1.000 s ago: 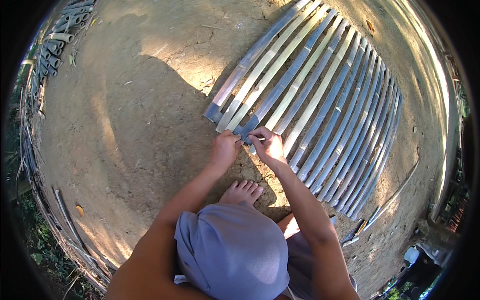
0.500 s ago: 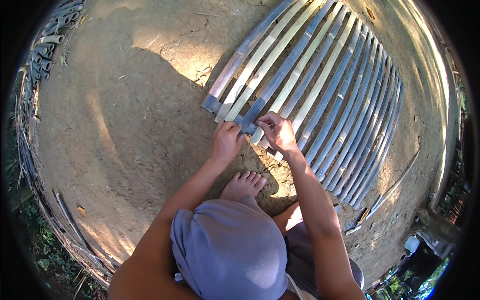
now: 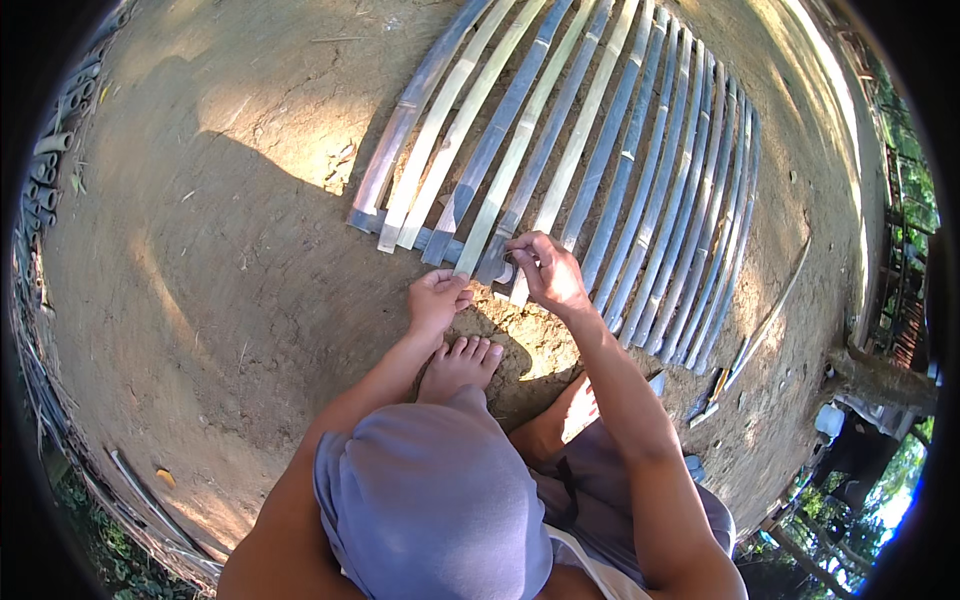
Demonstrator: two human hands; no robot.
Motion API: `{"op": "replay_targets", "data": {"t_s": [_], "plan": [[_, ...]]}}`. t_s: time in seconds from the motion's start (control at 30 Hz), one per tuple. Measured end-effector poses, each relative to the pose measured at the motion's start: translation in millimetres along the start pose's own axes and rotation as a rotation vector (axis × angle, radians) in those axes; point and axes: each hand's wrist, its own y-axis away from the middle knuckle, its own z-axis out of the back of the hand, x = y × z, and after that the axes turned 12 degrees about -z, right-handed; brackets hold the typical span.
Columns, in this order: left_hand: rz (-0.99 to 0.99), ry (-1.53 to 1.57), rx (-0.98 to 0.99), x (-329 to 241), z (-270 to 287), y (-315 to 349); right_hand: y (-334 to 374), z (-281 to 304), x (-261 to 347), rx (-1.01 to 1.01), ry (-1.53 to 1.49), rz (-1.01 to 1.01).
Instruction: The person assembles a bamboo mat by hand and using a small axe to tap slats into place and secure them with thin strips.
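Observation:
A row of split bamboo slats [image 3: 500, 145], some pale and some grey-brown, lies side by side on the ground. Under their near ends runs a grey crosspiece [image 3: 440, 243]. My left hand [image 3: 437, 303] is closed at the near end of a pale bamboo slat [image 3: 487, 222], thumb and fingers against its tip. My right hand [image 3: 550, 275] hovers over the neighbouring slat ends with thumb and forefinger pinched together. Something thin may be between those fingertips, too small to name.
My bare foot [image 3: 462, 368] rests on the dirt just behind my left hand. A tool with a dark and yellow handle [image 3: 719, 383] lies at the right beside a long thin stick [image 3: 775, 312]. Bamboo poles [image 3: 45, 170] are stacked at the far left.
My left hand has shifted to another slat's end, further right along the row. The right hand has also moved rightward along the slats, still pinched. The whole view has shifted.

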Motion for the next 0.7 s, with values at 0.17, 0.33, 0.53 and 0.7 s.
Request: {"op": "replay_targets", "data": {"t_s": [0.17,0.33,0.53,0.7], "plan": [[-0.058,0.029,-0.035,3,-1,1,9,-11,-6,-0.026,-0.091,-0.054],[0.011,-0.106,-0.055,-9,-4,14,22,-23,2,-0.047,0.072,-0.089],[0.085,0.114,-0.015,5,-17,11,22,-30,10,-0.136,0.154,-0.021],[0.193,0.195,-0.018,6,-22,11,24,-31,14,-0.141,0.169,0.008]]}}
